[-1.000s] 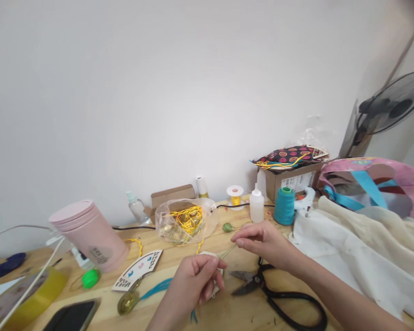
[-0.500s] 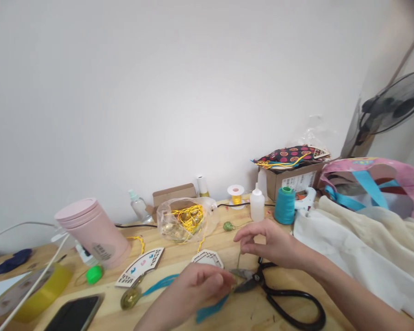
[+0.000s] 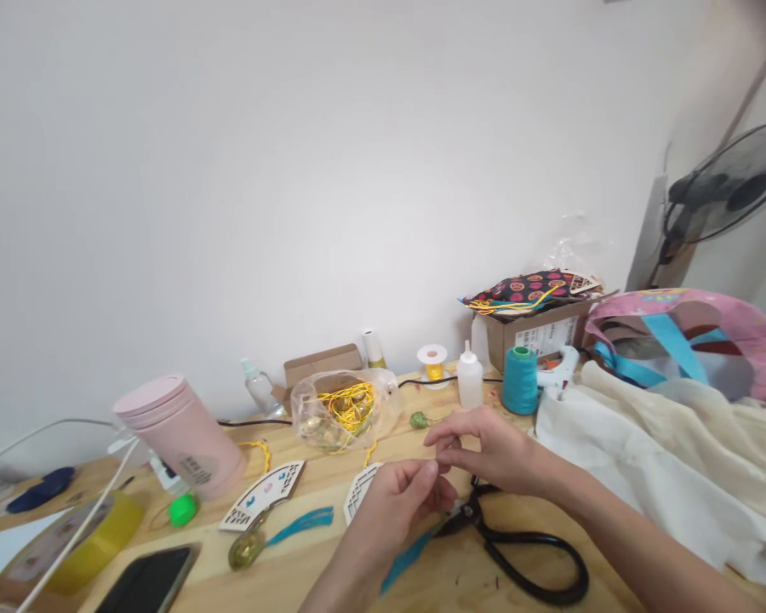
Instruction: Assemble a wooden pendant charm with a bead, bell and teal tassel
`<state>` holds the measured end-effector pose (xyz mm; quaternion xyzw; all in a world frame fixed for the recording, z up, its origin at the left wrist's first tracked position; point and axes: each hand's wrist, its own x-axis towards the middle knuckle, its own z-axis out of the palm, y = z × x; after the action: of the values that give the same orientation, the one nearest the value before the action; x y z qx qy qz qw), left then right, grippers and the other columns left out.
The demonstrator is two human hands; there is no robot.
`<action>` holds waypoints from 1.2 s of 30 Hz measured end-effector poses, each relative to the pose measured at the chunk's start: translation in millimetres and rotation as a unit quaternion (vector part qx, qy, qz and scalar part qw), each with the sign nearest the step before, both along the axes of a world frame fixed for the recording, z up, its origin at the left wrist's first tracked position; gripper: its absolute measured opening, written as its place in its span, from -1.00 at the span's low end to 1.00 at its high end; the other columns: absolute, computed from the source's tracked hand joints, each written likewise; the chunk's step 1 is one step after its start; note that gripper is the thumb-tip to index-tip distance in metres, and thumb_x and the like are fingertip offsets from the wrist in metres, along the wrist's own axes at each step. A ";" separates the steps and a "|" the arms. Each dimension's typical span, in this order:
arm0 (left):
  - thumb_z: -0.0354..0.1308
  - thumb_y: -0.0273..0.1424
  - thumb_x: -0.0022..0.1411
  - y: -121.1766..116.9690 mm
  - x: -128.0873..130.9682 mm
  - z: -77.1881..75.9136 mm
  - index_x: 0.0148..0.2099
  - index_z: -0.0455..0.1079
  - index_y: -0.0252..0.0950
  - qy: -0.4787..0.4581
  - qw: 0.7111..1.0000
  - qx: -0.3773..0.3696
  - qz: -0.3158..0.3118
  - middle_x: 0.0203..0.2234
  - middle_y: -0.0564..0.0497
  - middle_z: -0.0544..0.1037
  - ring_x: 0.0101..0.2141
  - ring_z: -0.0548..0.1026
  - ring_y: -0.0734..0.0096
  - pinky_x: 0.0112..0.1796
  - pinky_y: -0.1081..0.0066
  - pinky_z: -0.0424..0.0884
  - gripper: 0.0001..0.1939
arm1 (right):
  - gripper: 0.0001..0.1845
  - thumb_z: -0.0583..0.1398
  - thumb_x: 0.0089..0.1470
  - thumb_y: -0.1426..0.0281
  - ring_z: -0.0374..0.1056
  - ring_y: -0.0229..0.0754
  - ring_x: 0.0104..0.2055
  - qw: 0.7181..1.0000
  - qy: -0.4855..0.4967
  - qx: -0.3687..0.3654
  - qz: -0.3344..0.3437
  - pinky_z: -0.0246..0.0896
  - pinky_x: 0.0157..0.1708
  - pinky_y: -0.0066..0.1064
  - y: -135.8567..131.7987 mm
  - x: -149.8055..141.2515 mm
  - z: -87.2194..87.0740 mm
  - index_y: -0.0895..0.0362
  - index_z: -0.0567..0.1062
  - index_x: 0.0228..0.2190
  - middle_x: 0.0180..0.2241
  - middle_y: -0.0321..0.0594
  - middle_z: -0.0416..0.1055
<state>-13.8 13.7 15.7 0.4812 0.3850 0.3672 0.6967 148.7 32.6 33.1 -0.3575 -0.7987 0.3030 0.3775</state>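
The left hand (image 3: 389,511) pinches its fingers (image 3: 429,473) together on something too thin to make out; whether the right hand (image 3: 485,447), just beside it, grips anything cannot be told. A teal tassel (image 3: 408,558) lies at the left hand's five o'clock, black-handled scissors (image 3: 517,538) at four.

Got a pretty crowded wooden workbench (image 3: 421,579) here. Going from the middle, a bag of yellow cord (image 3: 345,410) sits at 12, glue bottle (image 3: 470,383) and teal thread cone (image 3: 519,383) around 1, black scissors (image 3: 523,541) at 4, phone (image 3: 146,581) at 7, green cap (image 3: 183,510) at 8, pink tumbler (image 3: 179,438) at 10.
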 end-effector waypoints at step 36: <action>0.10 -0.52 0.03 -15.4 6.2 -14.4 -0.45 0.39 -0.46 -0.148 0.948 -0.240 0.148 -0.57 -0.03 0.46 -0.58 0.43 0.57 -0.54 0.60 0.37 -0.92 | -0.80 0.09 0.00 0.38 0.34 -0.16 -0.27 0.996 -0.011 0.020 -0.082 0.22 -0.26 -0.35 13.2 5.2 -11.5 0.16 0.48 -0.36 -0.33 -0.17 0.47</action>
<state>-7.6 -1.7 1.4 0.1775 0.4208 0.4304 0.7785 153.9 45.8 21.5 -0.4177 -0.7763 0.2511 0.3998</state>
